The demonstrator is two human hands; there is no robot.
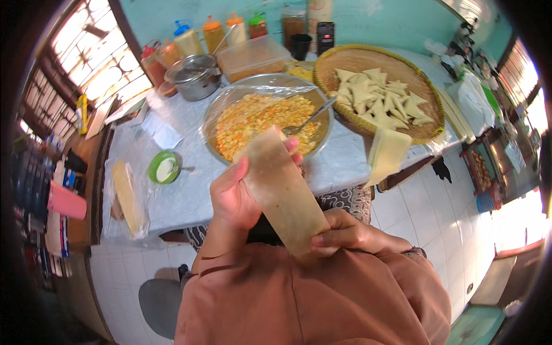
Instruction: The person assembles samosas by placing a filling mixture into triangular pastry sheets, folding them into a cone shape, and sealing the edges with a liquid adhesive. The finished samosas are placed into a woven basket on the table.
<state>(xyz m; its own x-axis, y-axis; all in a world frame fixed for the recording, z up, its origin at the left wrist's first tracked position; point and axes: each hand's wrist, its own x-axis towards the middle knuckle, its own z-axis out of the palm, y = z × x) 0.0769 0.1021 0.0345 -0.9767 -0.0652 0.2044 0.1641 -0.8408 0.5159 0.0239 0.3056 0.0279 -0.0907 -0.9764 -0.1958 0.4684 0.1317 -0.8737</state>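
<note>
Evidently a pastry strip [282, 190] is being readied for filling, held near the body between both hands: the left hand [236, 195] cups its far end, the right hand [345, 233] pinches its near corner. Next likely comes folding a pocket, then spooning mixture from the bowl [267, 118] farther off.

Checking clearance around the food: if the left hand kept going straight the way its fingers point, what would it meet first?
The left hand, holding the pastry strip, points up and away toward the table. First in that line looks to be the metal bowl of yellow filling, near its front rim, though depth is unclear.
</note>
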